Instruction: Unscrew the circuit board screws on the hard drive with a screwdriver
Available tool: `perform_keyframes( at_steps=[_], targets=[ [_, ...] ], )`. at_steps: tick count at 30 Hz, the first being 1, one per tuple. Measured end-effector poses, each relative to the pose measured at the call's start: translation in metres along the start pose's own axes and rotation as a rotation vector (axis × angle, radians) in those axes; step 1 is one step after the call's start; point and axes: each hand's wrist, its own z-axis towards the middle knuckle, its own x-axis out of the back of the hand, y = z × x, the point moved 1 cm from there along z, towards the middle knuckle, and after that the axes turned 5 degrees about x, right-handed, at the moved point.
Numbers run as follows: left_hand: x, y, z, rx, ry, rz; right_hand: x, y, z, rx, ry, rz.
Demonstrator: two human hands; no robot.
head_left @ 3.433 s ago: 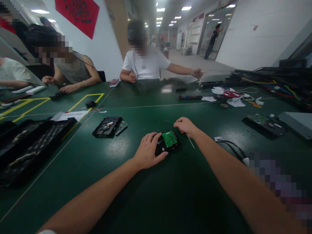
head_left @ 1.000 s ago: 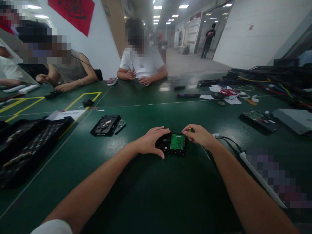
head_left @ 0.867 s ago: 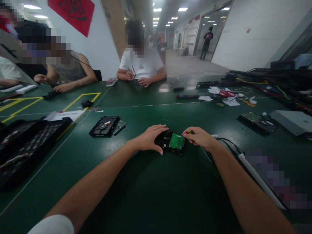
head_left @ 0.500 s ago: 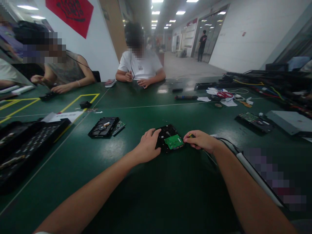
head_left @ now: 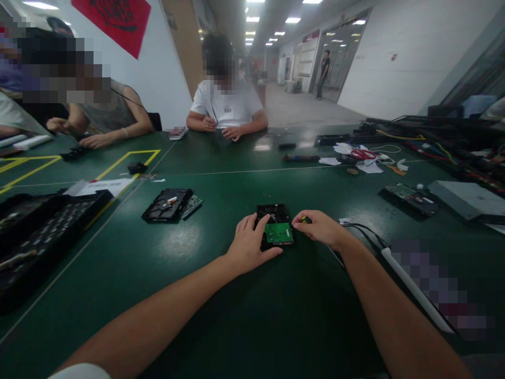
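Observation:
A hard drive (head_left: 279, 233) lies on the green table with its green circuit board facing up. My left hand (head_left: 249, 243) holds its left side, fingers over the top and thumb stretched along the near edge. Just off the drive's right edge, my right hand (head_left: 315, 227) is closed around a small yellow-and-black screwdriver (head_left: 305, 220); the fingers cover most of it, and its tip cannot be made out.
An opened drive (head_left: 168, 204) and a loose circuit board (head_left: 192, 207) lie to the left, near a black tray (head_left: 59, 231). Rightward are another hard drive (head_left: 410, 200), a grey metal box (head_left: 467, 200) and cables (head_left: 365, 226). Two people sit across the table.
The hard drive has turned slightly and squared up toward me. My left hand has shifted right over it, its thumb extending along the near edge. My right hand has moved a little left.

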Motion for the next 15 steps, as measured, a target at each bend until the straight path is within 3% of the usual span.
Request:
perform_keyframes(
  at_steps=[6,10,15],
  targets=[
    [0.002,0.002,0.002,-0.050,-0.003,-0.004,-0.020,-0.017,0.004,0.316,0.207,-0.371],
    [0.003,0.002,0.003,-0.074,0.001,-0.023,-0.027,-0.027,0.007,0.359,0.179,-0.444],
    [0.002,0.001,0.004,-0.091,-0.015,-0.015,-0.019,-0.037,0.015,0.301,0.121,-0.469]
  ],
)
